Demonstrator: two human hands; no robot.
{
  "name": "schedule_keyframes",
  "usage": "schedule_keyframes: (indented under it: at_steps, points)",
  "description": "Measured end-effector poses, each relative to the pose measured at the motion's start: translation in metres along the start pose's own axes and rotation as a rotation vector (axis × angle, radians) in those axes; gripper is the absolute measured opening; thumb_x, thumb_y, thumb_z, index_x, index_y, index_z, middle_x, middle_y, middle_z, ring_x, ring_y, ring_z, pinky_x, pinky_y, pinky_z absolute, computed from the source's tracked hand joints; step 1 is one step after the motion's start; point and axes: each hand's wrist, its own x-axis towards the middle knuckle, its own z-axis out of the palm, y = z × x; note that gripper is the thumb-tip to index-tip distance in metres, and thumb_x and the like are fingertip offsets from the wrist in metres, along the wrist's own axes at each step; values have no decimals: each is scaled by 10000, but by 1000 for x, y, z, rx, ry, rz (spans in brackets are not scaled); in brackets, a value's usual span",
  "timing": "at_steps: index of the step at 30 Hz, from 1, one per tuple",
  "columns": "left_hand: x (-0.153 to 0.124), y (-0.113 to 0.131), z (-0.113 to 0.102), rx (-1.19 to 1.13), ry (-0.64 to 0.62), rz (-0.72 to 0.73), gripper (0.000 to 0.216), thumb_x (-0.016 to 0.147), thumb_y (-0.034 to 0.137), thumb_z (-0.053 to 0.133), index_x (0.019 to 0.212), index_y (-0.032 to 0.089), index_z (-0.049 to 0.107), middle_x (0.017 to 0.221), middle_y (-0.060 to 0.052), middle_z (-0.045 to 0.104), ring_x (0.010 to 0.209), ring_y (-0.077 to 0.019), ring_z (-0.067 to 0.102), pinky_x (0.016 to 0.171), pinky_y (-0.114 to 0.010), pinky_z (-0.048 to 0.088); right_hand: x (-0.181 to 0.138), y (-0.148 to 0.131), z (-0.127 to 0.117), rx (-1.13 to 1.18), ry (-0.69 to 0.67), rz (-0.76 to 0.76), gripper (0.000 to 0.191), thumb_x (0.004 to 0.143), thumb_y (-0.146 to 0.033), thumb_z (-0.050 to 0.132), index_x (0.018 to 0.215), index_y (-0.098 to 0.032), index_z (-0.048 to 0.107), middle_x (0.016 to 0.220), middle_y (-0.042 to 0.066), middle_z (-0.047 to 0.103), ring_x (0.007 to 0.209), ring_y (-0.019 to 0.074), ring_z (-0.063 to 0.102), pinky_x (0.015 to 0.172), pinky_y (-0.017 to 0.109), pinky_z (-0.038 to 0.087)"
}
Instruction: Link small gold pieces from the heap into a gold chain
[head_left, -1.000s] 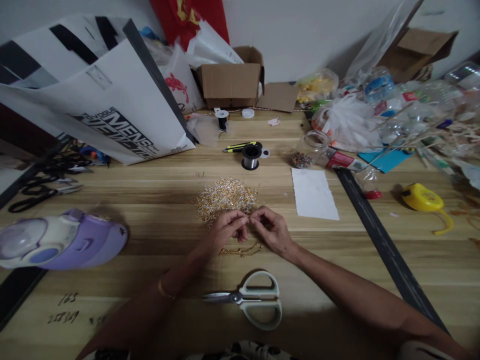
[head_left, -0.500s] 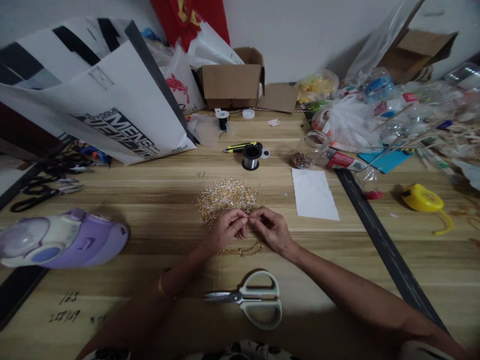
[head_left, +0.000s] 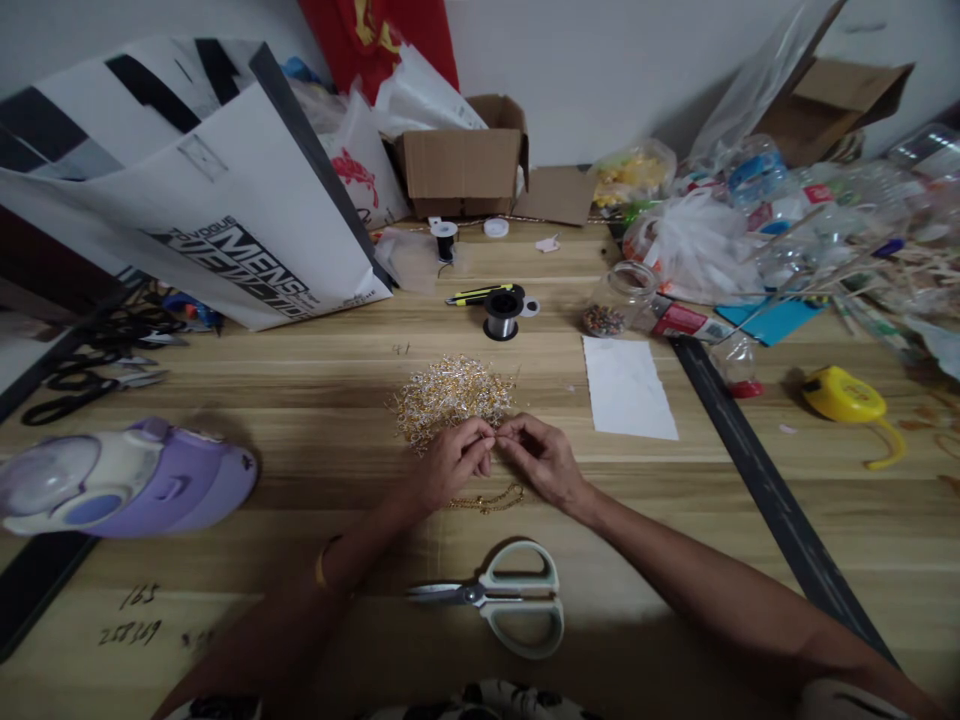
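Observation:
My left hand (head_left: pixel 451 462) and my right hand (head_left: pixel 541 460) meet fingertip to fingertip just in front of a heap of small gold and silver pieces (head_left: pixel 451 392). Both hands are pinched shut on something tiny between them that I cannot make out. Under my hands a short gold chain (head_left: pixel 487 499) lies on the wooden table (head_left: pixel 315 430). Scissors with pale green handles (head_left: pixel 504 594) rest nearer to me, blades pointing left.
A spool of clear thread (head_left: pixel 502 313) and a white paper sheet (head_left: pixel 627 388) lie beyond the heap. A purple and white container (head_left: pixel 120 480) is at the left, a yellow tape measure (head_left: pixel 846 396) at the right. Bags, a cardboard box (head_left: pixel 463 158) and clutter line the back.
Both hands stay pinched together in nearly the same spot; the fingers have shifted only slightly. The gold chain beneath them has barely moved.

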Motion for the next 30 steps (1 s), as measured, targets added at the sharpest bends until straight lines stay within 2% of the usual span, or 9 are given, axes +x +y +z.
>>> schedule_keyframes:
  at_steps: [13, 20, 30]
  points:
    - [-1, 0, -1, 83, 11, 39, 301, 919, 379, 386, 728, 169, 484, 580, 32, 516, 545, -96, 504, 578, -213, 403, 0, 1, 1, 23, -25, 32, 167, 838, -332, 581, 830, -165, 584, 684, 9, 563, 620, 124, 511, 572, 238, 419]
    - [1, -2, -2, -59, 4, 16, 304, 917, 395, 383, 751, 162, 484, 574, 26, 528, 503, -90, 500, 515, -202, 423, -1, 0, 2, 59, -45, 59, 190, 820, -355, 611, 861, -171, 586, 710, 16, 583, 637, 131, 538, 589, 249, 443]
    - [2, -7, -2, -150, -12, -31, 321, 899, 428, 417, 762, 149, 496, 574, 16, 560, 502, -86, 510, 507, -199, 432, -1, 4, 2, 88, -74, 58, 227, 815, -366, 624, 901, -161, 580, 733, 24, 594, 643, 127, 543, 594, 249, 449]
